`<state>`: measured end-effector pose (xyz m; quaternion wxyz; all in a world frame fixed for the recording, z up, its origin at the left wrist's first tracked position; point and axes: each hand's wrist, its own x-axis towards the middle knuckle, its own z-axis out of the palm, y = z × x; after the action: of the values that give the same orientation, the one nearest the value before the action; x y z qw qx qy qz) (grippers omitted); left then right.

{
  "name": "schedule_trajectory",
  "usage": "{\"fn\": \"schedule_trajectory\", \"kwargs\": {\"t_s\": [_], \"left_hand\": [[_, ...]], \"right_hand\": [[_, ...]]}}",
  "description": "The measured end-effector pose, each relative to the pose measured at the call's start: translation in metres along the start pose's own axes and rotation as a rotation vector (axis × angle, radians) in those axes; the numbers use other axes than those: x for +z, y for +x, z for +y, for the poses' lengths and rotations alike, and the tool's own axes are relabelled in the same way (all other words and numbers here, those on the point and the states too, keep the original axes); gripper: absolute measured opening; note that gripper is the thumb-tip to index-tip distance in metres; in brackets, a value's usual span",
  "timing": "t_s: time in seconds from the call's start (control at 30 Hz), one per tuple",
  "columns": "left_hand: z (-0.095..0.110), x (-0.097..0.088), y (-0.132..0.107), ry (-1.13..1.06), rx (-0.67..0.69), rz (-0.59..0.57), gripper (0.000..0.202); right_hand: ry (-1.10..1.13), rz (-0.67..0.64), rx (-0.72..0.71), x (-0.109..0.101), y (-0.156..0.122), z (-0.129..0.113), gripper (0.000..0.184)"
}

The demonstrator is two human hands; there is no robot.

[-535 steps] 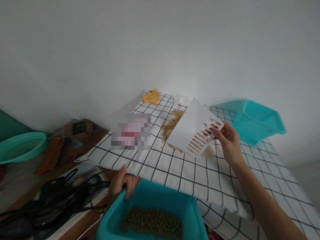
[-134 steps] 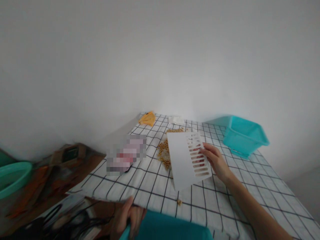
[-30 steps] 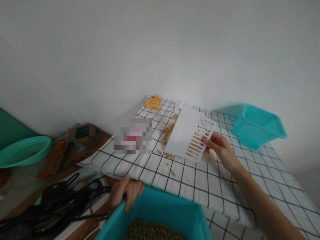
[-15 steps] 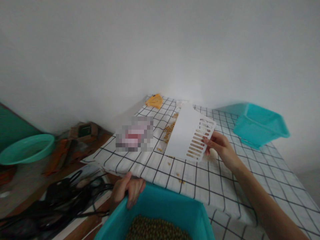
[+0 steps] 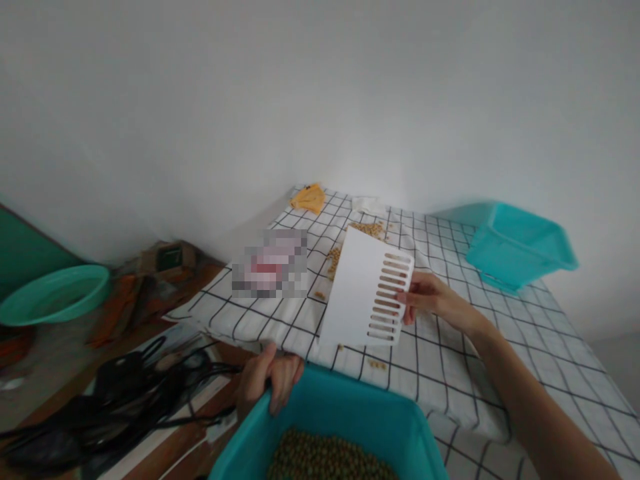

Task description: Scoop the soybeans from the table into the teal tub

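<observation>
The right hand (image 5: 417, 298) pinches a white board (image 5: 347, 287) by its slotted side, thumb on the near face and fingers behind. The board is flat, thin and plain, four-cornered, with a row of narrow rounded slots along its right side; the left part is solid. Its long axis runs from the front of the table (image 5: 280, 327) toward the wall (image 5: 320, 100), the far end leaning a little right; the solid edge faces left, the slotted edge right. It is over the checked cloth, among yellow beans (image 5: 369, 230), some beyond it and some left of it; whether its lower edge touches the cloth I cannot tell.

The left hand (image 5: 274, 379) is curled over the rim of a turquoise bin (image 5: 350, 400) at the table's front edge, with darker beans (image 5: 327, 460) inside. A pink item (image 5: 270, 263) lies left of the board, too pixelated for any markings to be read.
</observation>
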<state>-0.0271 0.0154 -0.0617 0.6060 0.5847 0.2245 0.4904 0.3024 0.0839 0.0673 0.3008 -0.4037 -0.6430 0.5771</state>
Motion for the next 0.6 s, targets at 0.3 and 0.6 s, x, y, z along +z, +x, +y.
{"fn": "schedule_trajectory", "kwargs": {"t_s": [0.3, 0.6], "left_hand": [[-0.004, 0.011, -0.003, -0.093, 0.011, 0.157, 0.077], [-0.002, 0.000, -0.001, -0.043, 0.033, 0.092, 0.079]], "right_hand": [[0.039, -0.416, 0.186, -0.005, -0.018, -0.010, 0.026], [0.167, 0.231, -0.103, -0.014, -0.007, 0.000, 0.023]]}}
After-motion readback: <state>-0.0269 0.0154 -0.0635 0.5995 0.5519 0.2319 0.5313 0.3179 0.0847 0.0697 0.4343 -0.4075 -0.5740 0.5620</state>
